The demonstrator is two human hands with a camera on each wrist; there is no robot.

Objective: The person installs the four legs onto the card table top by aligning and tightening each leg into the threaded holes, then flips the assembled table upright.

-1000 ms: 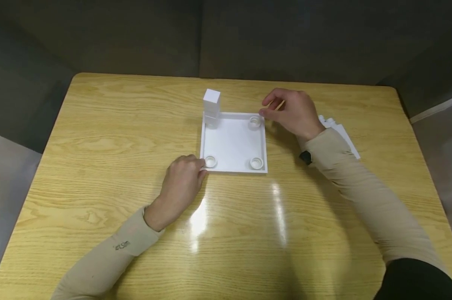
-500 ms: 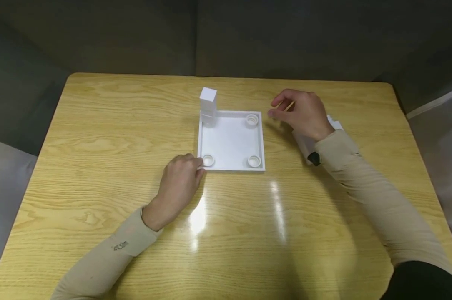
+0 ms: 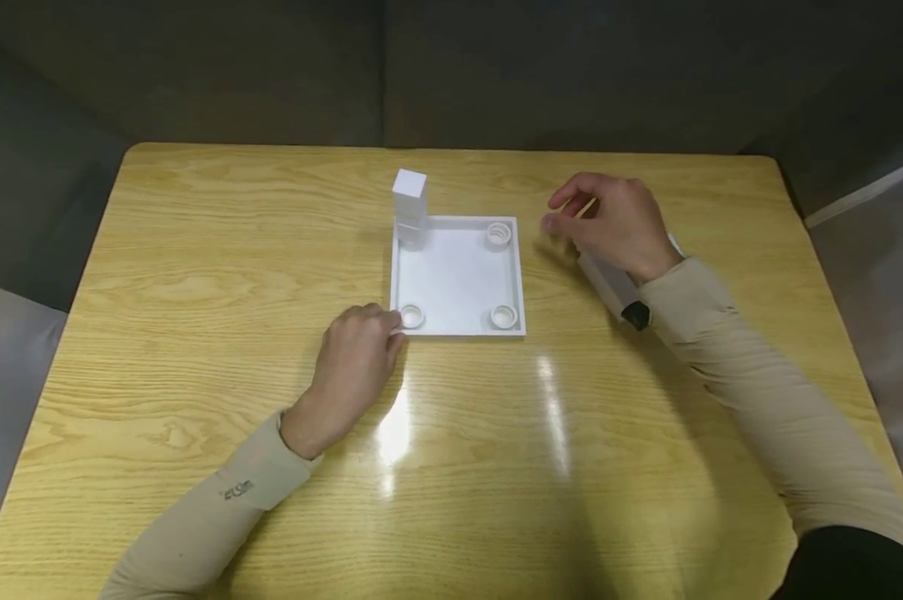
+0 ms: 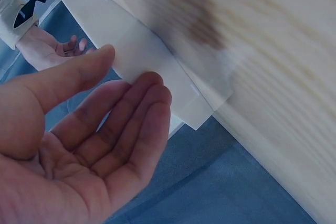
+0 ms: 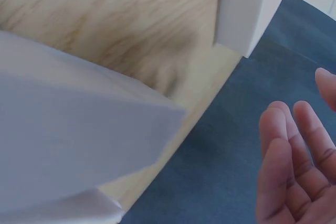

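A shallow white square tray (image 3: 459, 335) lies on the table, with small white round cups at three corners: far right (image 3: 499, 235), near right (image 3: 504, 317) and near left (image 3: 411, 316). At its far left corner stands an upright white column of blocks (image 3: 410, 200). My left hand (image 3: 350, 367) holds the near left corner, thumb and forefinger at the rim beside the cup. My right hand (image 3: 620, 223) hovers right of the far right corner, holding nothing, with a gap between thumb and forefinger. In the right wrist view, its fingers (image 5: 275, 169) are loosely bent.
White pieces (image 3: 611, 282) lie under my right wrist, partly hidden by it. A large white block (image 5: 79, 129) fills the left of the right wrist view. Dark panels (image 3: 256, 75) stand behind the wooden table (image 3: 219, 250).
My right hand has moved right, away from the tray's far right corner, uncovering part of a white piece. My left hand has kept its place at the tray; the view has shifted slightly.
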